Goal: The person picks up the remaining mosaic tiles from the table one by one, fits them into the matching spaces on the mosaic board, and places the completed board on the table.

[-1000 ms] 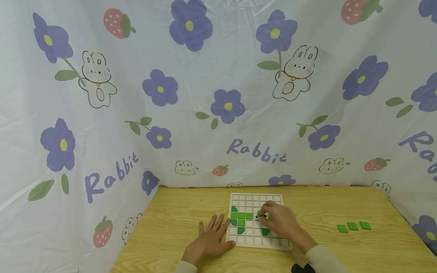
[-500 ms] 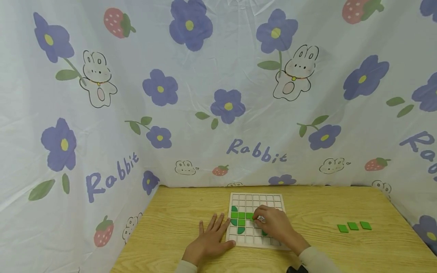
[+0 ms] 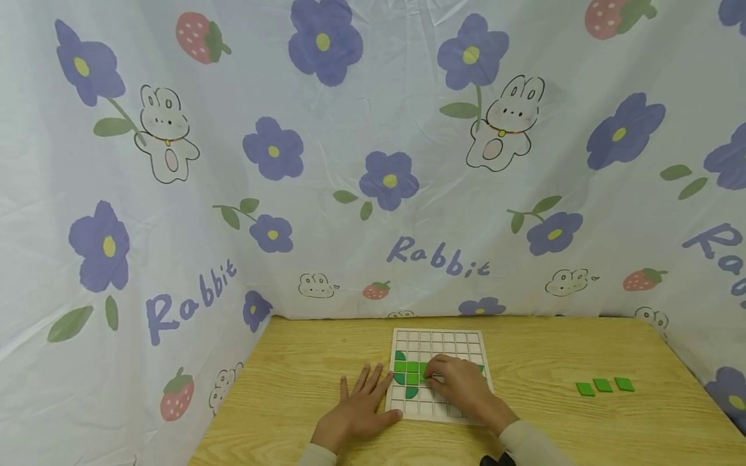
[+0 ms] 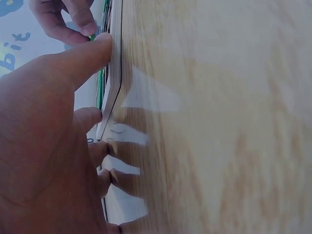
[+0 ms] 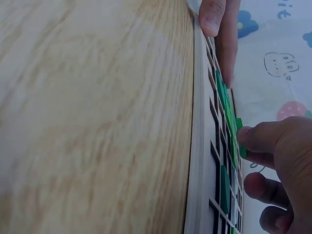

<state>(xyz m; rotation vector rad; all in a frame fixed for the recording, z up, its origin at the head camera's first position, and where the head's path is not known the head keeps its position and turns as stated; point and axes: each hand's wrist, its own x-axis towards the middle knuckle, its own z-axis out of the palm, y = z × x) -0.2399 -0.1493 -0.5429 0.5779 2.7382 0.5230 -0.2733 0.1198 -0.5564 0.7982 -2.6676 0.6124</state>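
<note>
A square wooden grid board (image 3: 449, 338) lies on the table. Bright green square tiles (image 3: 406, 367) and darker green quarter-round tiles (image 3: 411, 392) fill some of its left cells. My right hand (image 3: 463, 385) is over the middle of the board, and its thumb and finger pinch a green square tile (image 5: 242, 138), which is tilted on edge close over the laid tiles. The hand covers several cells beneath it. My left hand (image 3: 360, 404) rests flat with spread fingers beside the board's left edge, its thumb (image 4: 100, 48) at the near left corner.
Three loose green square tiles (image 3: 603, 385) lie in a row on the wooden table (image 3: 548, 356), right of the board. A white curtain (image 3: 338, 259) printed with flowers and rabbits hangs behind the table. A dark object (image 3: 498, 460) shows beside the right sleeve.
My right hand has moved left across the board with the green tile in its fingers. The round eye pieces seen earlier are now hidden under it. My left hand has stayed in place.
</note>
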